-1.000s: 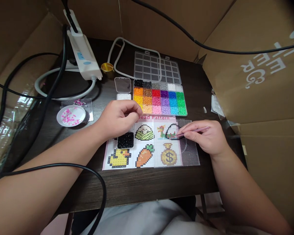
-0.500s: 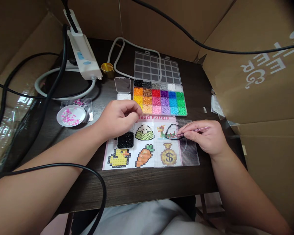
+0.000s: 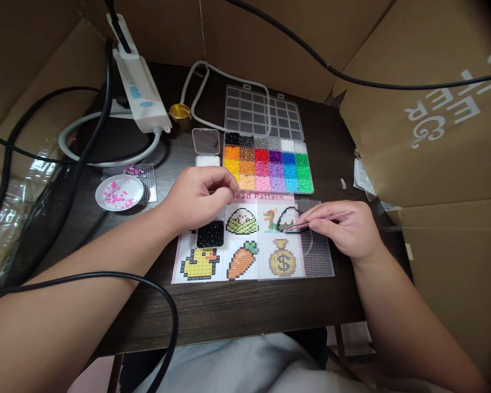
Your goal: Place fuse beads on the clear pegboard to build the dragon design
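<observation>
Pinched in my right hand [image 3: 349,229] is a pair of pink tweezers [image 3: 331,217], its tips low over a clear pegboard [image 3: 321,256]. The board partly covers the bead pattern sheet [image 3: 241,226], and a black bead outline shows on it near the tips. My left hand [image 3: 204,196] is closed, thumb against curled fingers, above the sheet's upper left; whatever it may hold is too small or hidden. Just below that hand lies a small box of black beads [image 3: 210,234]. Behind it sits a small box of white beads [image 3: 208,161], its clear lid raised.
A sectioned bead case [image 3: 269,169] with many colours stands open at the back. To the left, a white dish [image 3: 119,192] of pink and white beads rests partly on another pegboard [image 3: 148,180]. A power strip [image 3: 143,98], a gold cup [image 3: 180,115] and black cables surround the area.
The view has shifted very slightly. Both hands and the tweezers keep nearly the same positions.
</observation>
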